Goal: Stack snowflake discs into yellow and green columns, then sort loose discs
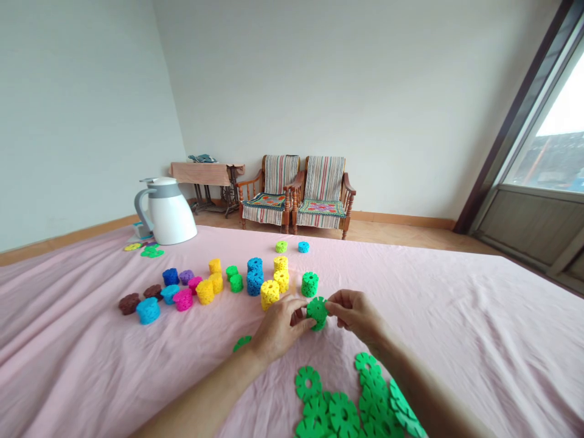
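Loose green discs [344, 415] lie nearer than the green stack [318, 327], which the left hand [280, 322] clasps between finger and thumb, seemingly for steadiness; above it the right hand [358, 313] pinches a tilted disc [317, 309], contact unclear; beyond it stands another stack [309, 286]

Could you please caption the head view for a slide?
Left hand and right hand at a green disc stack on pink cloth.
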Tool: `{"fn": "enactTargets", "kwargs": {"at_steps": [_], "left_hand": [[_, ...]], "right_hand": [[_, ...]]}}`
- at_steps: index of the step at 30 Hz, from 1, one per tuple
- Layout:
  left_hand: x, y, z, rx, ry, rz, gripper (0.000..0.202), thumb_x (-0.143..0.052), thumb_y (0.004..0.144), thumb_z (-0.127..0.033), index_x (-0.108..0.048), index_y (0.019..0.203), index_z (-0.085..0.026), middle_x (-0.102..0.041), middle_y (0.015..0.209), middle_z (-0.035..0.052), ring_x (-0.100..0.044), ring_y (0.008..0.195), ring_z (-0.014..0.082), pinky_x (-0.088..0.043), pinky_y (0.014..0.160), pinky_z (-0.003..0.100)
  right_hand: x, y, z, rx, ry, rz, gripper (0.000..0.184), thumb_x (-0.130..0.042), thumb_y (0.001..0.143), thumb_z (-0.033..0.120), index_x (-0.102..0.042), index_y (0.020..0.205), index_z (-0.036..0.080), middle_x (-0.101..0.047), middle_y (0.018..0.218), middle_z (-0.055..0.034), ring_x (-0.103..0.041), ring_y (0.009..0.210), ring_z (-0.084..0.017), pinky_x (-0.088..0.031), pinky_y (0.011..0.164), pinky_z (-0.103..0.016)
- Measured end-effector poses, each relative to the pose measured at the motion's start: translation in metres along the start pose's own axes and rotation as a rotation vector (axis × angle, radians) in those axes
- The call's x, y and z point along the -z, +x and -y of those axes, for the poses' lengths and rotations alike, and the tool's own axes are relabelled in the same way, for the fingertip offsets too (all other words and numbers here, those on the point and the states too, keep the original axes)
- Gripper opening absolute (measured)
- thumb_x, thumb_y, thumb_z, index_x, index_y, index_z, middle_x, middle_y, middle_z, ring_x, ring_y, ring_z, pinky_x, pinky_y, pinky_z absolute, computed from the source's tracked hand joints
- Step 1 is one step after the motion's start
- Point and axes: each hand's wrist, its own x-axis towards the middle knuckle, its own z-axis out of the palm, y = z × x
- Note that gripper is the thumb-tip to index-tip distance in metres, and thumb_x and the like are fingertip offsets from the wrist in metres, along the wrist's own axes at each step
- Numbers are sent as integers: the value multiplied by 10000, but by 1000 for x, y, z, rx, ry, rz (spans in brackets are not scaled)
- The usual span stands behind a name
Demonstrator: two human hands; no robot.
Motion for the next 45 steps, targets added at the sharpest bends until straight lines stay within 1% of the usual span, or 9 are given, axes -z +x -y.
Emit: {"fn": "enactTargets", "kwargs": {"at_steps": [10,15,18,21,26,34,39,42,45], "left_hand": [[0,0,0,6,30,6,270,-647,779,-338,-653,1014,-206,-620,877,30,-565,793,179,-429,668,269],[1,1,-2,1,53,3,237,-652,773,-320,-660,976,-198,-620,871,32,-563,809,186,-426,695,277],[1,0,-2,-8,54,4,228,-647,777,-325,-659,963,-193,-619,874,32,-561,816,186,-424,704,276],[1,0,-1,-3,59,-3,223,-659,770,-327,-658,948,-192,-615,862,25,-560,807,181,-418,708,274],[1,0,-2,-3,65,-11,189,-668,765,-312,-656,901,-182,-603,834,18,-557,796,170,-408,709,264],[1,0,-3,12,56,-5,188,-681,753,-306,-662,897,-187,-599,829,13,-555,793,167,-412,709,259],[1,0,-1,14,7,-6,318,-680,753,-327,-643,1046,-209,-614,891,26,-564,853,179,-426,776,273],[1,-1,0,20,-6,-5,360,-670,759,-343,-629,1093,-216,-612,885,29,-566,828,178,-435,762,277],[1,-1,0,16,-10,0,365,-658,768,-345,-625,1108,-219,-609,873,30,-566,821,179,-440,754,279]], "right_hand": [[-1,4,-9,-9,-42,-33,141,-569,671,275,-609,675,140,-646,601,-21,-491,392,-67,-314,387,-195],[12,1,-1,35,-170,-77,149,-507,713,264,-590,718,141,-650,649,-36,-519,441,-81,-361,427,-206],[32,-11,9,81,-385,99,118,-489,698,219,-588,697,155,-626,620,-17,-535,479,-97,-381,464,-219],[51,-26,17,139,-736,320,99,-572,613,188,-607,704,170,-635,689,-19,-565,621,-137,-392,545,-240],[62,-38,19,87,-1025,404,251,-627,536,158,-615,787,172,-645,818,-42,-549,791,-184,-397,669,-280],[58,-33,20,72,-1006,493,234,-633,530,162,-634,764,181,-627,749,-15,-544,742,-164,-385,605,-248],[66,-30,23,17,-786,591,107,-617,592,165,-629,698,159,-578,648,13,-517,623,-109,-378,558,-215],[70,-25,21,35,-671,538,41,-578,643,167,-615,657,155,-560,591,24,-490,571,-86,-359,531,-198],[67,-17,14,64,-592,374,67,-560,683,205,-605,668,158,-563,566,21,-497,534,-85,-343,493,-191]]}}
